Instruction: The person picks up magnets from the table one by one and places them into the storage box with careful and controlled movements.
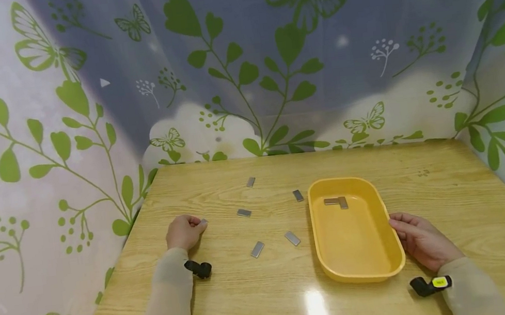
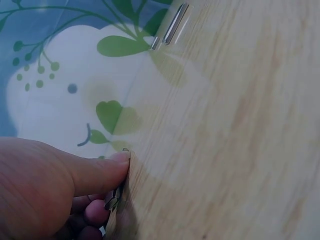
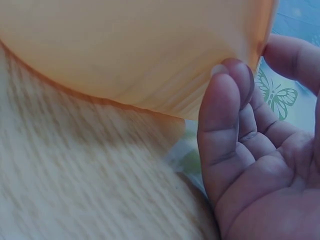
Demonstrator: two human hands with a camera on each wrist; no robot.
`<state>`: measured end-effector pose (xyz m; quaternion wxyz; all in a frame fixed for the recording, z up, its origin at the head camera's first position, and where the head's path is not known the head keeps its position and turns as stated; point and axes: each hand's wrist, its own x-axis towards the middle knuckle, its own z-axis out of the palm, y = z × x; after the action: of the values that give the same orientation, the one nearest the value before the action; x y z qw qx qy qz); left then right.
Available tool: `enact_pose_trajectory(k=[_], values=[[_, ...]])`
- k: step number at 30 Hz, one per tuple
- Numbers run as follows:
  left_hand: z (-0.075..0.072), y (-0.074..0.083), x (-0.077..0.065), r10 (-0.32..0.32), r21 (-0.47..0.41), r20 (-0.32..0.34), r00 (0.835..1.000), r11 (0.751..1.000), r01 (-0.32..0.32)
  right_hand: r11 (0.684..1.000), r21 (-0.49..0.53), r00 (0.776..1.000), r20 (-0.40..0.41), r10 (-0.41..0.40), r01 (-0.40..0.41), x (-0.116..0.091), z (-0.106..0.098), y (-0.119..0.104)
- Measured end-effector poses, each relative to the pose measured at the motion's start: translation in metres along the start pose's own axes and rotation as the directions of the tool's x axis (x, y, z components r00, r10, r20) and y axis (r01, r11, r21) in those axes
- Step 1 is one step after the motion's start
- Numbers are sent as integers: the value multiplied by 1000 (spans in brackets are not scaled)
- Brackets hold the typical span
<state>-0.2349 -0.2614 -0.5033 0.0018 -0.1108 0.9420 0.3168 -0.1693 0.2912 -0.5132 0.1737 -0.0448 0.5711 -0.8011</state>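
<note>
My left hand (image 1: 183,233) is low over the left part of the wooden table, pinching a small flat grey metal bar (image 1: 203,222) between thumb and fingertips. Close up in the left wrist view, the thumb covers much of this bar (image 2: 114,199), leaving a shiny end showing. On the right, my right hand (image 1: 423,239) holds the yellow plastic tray (image 1: 364,274) by its right side. Its thumb is at the rim while the other fingers (image 3: 220,110) curl against the outer wall. Inside the tray lie two bars (image 1: 343,202), touching in a T shape near the far end.
Several similar bars lie scattered between the left hand and the tray, among them one bar (image 1: 244,213) near the middle and another bar (image 1: 298,195) close to the tray's left wall. A patterned curtain (image 1: 230,129) borders the table (image 1: 231,295) at the back and sides.
</note>
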Motion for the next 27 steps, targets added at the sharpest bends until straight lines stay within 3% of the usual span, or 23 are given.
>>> enact_pose_trajectory(k=[11, 27], values=[[-2, 0, -2, 8, 27, -12, 1000, 1000, -8, 999, 32, 1000, 25, 6, -7, 0, 0, 0], [2, 1, -4, 54, 82, -49, 997, 995, -50, 999, -44, 1000, 1, -9, 9, -1, -1, -1]])
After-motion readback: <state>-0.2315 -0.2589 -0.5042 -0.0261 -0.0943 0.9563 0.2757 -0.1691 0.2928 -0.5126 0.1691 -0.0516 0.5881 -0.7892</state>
